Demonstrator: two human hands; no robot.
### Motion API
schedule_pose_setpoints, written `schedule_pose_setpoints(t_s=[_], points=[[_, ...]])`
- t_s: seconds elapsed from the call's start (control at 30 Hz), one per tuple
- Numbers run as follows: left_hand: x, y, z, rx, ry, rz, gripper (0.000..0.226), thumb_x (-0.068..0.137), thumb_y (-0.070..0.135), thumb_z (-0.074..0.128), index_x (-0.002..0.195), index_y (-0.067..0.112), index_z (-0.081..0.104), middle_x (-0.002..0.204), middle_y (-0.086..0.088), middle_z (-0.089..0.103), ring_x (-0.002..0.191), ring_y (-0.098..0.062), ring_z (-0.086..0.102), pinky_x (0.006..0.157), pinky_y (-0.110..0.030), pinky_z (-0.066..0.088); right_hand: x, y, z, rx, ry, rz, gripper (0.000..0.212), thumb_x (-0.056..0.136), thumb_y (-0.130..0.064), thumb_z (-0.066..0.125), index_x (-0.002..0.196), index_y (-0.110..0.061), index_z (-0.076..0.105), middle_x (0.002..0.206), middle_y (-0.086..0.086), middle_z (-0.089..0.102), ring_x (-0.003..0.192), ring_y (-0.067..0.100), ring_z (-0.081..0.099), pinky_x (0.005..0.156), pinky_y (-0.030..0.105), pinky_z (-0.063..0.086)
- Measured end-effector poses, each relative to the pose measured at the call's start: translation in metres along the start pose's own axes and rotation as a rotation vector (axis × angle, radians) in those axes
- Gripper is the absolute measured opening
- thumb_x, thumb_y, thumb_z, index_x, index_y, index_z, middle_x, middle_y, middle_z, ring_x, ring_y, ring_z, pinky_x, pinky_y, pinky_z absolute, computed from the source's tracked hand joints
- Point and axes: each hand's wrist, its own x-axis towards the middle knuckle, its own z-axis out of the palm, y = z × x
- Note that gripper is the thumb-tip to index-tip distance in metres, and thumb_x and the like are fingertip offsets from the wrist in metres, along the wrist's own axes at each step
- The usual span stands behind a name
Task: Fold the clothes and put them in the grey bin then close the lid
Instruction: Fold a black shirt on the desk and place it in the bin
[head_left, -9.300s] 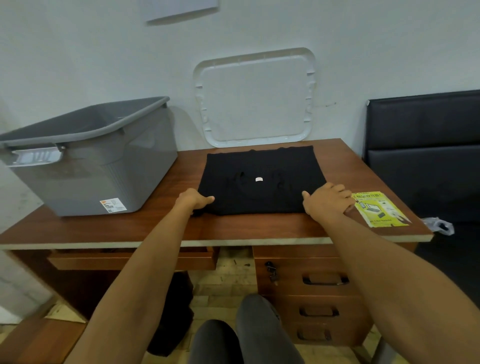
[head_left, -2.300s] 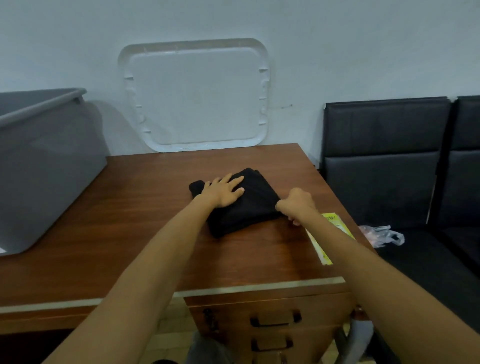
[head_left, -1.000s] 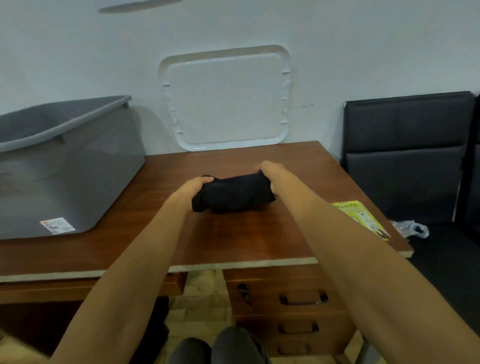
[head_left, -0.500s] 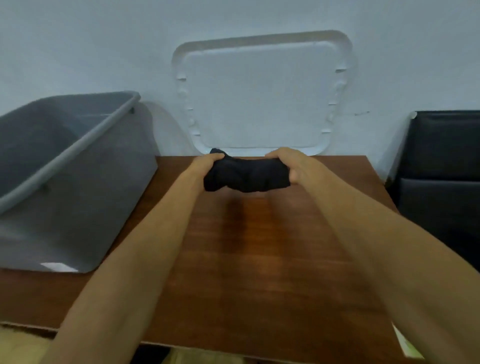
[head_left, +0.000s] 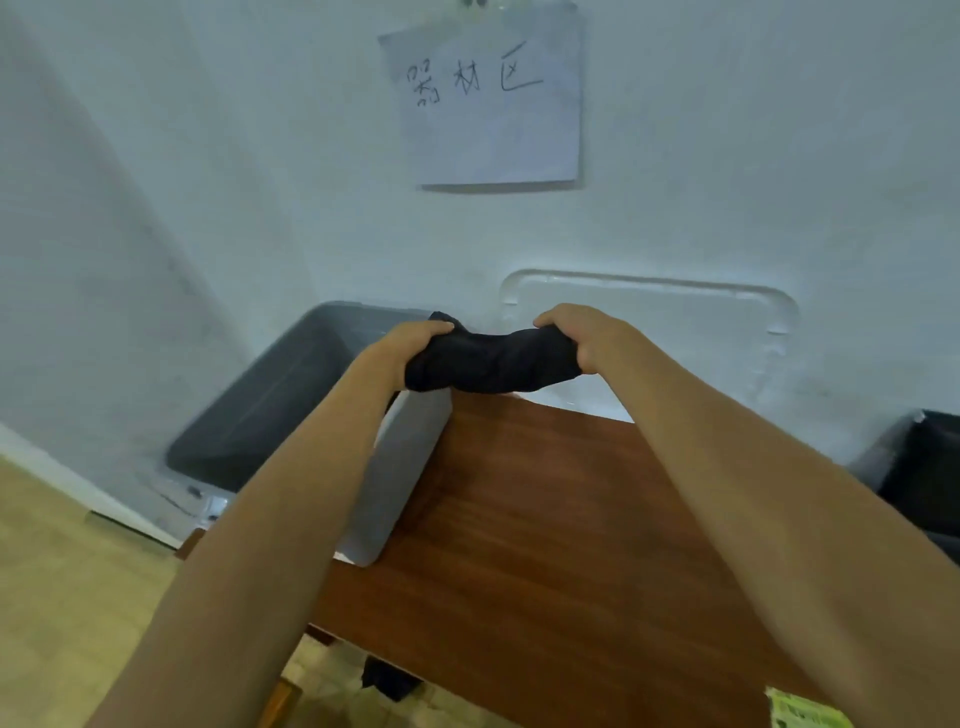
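The left hand (head_left: 418, 340) and the right hand (head_left: 579, 332) are both clenched around the ends of a folded black cloth garment (head_left: 493, 364), the left on its left end, the right on its right end, fingers curled over the top of the fabric. The bundle spans the gap between the two hands and sags slightly in the middle. It is held in the air, clear of the surface below, with both bare forearms stretched forward and up toward it.

The garment hangs over the far left corner of the dark brown wooden desk (head_left: 545, 545), right at the near right edge of the open grey plastic bin (head_left: 405, 478). The left hand sits above that bin's rim; the right hand is above the desk's far edge. The bin stands on the left end of the desk, its dark inside open to view.

Behind the right hand a white rectangular plastic lid (head_left: 675, 338) leans upright against the pale wall. Higher on the wall hangs a white paper sheet with handwritten characters (head_left: 493, 104). A black padded seat (head_left: 930, 467) shows at the right edge, and a yellow-green printed leaflet (head_left: 805, 712) lies on the desk's near right corner. Beige tiled floor (head_left: 62, 571) fills the lower left.
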Motion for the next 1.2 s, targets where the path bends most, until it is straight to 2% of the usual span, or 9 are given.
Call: schedule_pose_setpoints(t_s=[0.17,0.3,0.43,0.6,0.7,0.8,1.03,1.13,1.2], points=[[-0.008,0.012,-0.084,0.095,0.072,0.056,0.032,0.099,0.032,0.066,0.123,0.011,0.065,0.115,-0.012,0.07,0.095,-0.026,0.066,0.07,-0.036,0.053,0.005,-0.045,0.073,-0.008,-0.129,-0.027,0.015,0.092,-0.011,0.066,0.104,-0.003,0.065,0.113,0.014,0.069,0.096,0.028,0.067,0.084,0.039,0.059],[0.017,-0.002,-0.15,0.228,0.135,0.165,0.034,0.1,0.019,0.064,0.133,0.01,0.063,0.125,-0.011,0.066,0.109,-0.029,0.064,0.096,-0.041,0.053,0.024,-0.057,0.147,-0.034,-0.226,-0.031,0.003,0.09,-0.003,0.064,0.089,-0.003,0.061,0.092,0.015,0.061,0.08,0.028,0.061,0.064,0.036,0.054],[0.06,-0.029,-0.207,0.334,0.147,0.182,0.036,0.1,0.015,0.064,0.136,0.008,0.06,0.124,-0.009,0.063,0.109,-0.029,0.062,0.095,-0.038,0.05,0.064,-0.053,0.222,-0.06,-0.254,0.0,0.005,0.091,-0.001,0.063,0.089,-0.005,0.06,0.095,0.016,0.058,0.087,0.031,0.06,0.08,0.045,0.056],[0.152,-0.076,-0.255,0.433,0.103,0.136,0.035,0.1,0.016,0.065,0.134,0.006,0.062,0.132,-0.017,0.064,0.114,-0.03,0.062,0.098,-0.038,0.05,0.13,-0.033,0.305,-0.112,-0.157,0.109,0.009,0.091,-0.005,0.067,0.088,-0.005,0.058,0.091,0.018,0.059,0.079,0.031,0.061,0.058,0.036,0.049],[0.207,-0.113,-0.262,0.474,0.036,0.075,0.045,0.1,0.02,0.065,0.143,0.006,0.055,0.141,-0.016,0.058,0.125,-0.033,0.059,0.102,-0.039,0.048,0.169,-0.004,0.339,-0.161,-0.085,0.208,0.012,0.09,-0.007,0.067,0.092,-0.003,0.056,0.11,0.021,0.062,0.099,0.037,0.064,0.075,0.044,0.058],[0.252,-0.148,-0.26,0.413,-0.026,0.041,0.054,0.101,0.021,0.064,0.151,0.01,0.046,0.147,-0.012,0.052,0.131,-0.032,0.054,0.107,-0.039,0.045,0.198,0.026,0.359,-0.162,-0.038,0.282,0.033,0.091,-0.004,0.064,0.122,0.001,0.054,0.121,0.021,0.059,0.11,0.041,0.061,0.095,0.054,0.055],[0.327,-0.172,-0.251,0.283,0.004,0.304,0.043,0.102,0.017,0.062,0.144,0.014,0.05,0.127,-0.005,0.06,0.116,-0.023,0.058,0.102,-0.037,0.048,0.26,0.048,0.374,-0.107,0.101,0.276,0.04,0.079,-0.004,0.067,0.118,-0.002,0.056,0.116,0.02,0.065,0.103,0.038,0.066,0.093,0.055,0.057],[0.354,-0.183,-0.25,0.282,-0.003,0.328,0.05,0.102,0.018,0.062,0.149,0.019,0.045,0.139,-0.008,0.059,0.127,-0.026,0.056,0.11,-0.041,0.046,0.299,0.068,0.384,-0.105,0.143,0.215,0.072,0.078,-0.01,0.068,0.146,-0.012,0.046,0.137,0.01,0.057,0.117,0.036,0.061,0.098,0.053,0.056],[0.372,-0.2,-0.248,0.335,-0.018,0.232,0.059,0.1,0.019,0.063,0.154,0.02,0.038,0.147,-0.01,0.054,0.133,-0.031,0.052,0.113,-0.043,0.043,0.294,0.076,0.394,-0.115,0.165,0.261,0.074,0.087,-0.011,0.067,0.153,-0.012,0.034,0.143,0.01,0.05,0.124,0.036,0.057,0.1,0.052,0.054]])
